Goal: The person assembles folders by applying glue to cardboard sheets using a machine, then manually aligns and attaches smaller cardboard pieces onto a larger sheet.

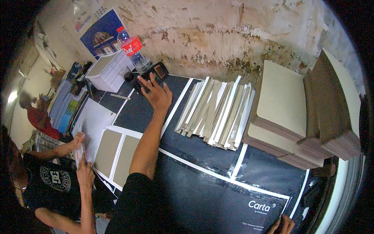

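My left hand (pixel 157 93) reaches across the table with its fingers spread. Its fingertips are at a small black object with a brown patch (pixel 160 71), whose kind I cannot make out. Right behind that object, a clear plastic bottle (pixel 134 50) with a red cap and red label leans to one side. At the lower right, my right hand (pixel 283 225) is only partly in view. Its fingers are closed at the edge of a large black printed cover (pixel 210 199) with white borders, which lies flat in front of me.
Cut board strips (pixel 218 111) lie in a loose pile mid-table. Tall stacks of grey-brown boards (pixel 278 95) stand right. A white paper stack (pixel 105 74) is at the back left. A co-worker's hands (pixel 83 167) press on a white sheet beside two boards (pixel 124 160).
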Demonstrator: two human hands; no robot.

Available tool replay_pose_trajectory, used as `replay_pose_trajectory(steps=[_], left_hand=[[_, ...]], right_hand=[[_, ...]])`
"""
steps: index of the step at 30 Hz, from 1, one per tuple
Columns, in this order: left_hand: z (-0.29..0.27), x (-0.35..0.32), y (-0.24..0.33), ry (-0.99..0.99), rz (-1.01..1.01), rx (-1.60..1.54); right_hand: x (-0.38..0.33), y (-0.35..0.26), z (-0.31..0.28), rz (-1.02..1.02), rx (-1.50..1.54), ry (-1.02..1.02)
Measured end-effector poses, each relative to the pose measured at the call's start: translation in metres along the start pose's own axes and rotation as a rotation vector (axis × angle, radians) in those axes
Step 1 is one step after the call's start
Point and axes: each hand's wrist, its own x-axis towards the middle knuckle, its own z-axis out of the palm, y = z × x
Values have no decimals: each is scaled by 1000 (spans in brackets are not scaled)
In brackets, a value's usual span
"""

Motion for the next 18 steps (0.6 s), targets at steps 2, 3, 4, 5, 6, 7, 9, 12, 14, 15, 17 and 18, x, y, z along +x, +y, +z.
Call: replay_pose_trajectory(steps=[2,3,4,5,6,7,9,12,14,15,17,18], left_hand=[[-1,-1,-1,-9,16,29],[-2,-1,1,-10,11,40],[-4,-1,3,-12,6,51],[-8,0,8,-33,-13,48],[-13,1,14,-57,-35,45],[-17,1,20,-81,-56,42],[-19,5,20,-89,22,47],[-13,20,21,-94,319,48],[-14,33,20,-171,618,55],[-11,40,17,-245,699,18],[-8,46,14,-263,725,0],[-5,48,13,-271,736,-10]], right_hand=[[3,-2,-1,-22,-2,-1],[3,-2,-2,-27,-8,0],[4,-2,-2,-33,-14,1],[4,-2,-2,-36,-20,2],[4,-3,-3,-18,-33,-5],[4,-4,-3,0,-46,-11],[5,-5,-3,7,-75,-31],[9,-8,-2,-1,-60,-18],[10,-11,-3,14,-48,-22],[11,-12,-4,19,-42,-21],[12,-14,-5,13,-72,-28],[13,-14,-5,8,-88,-29]])
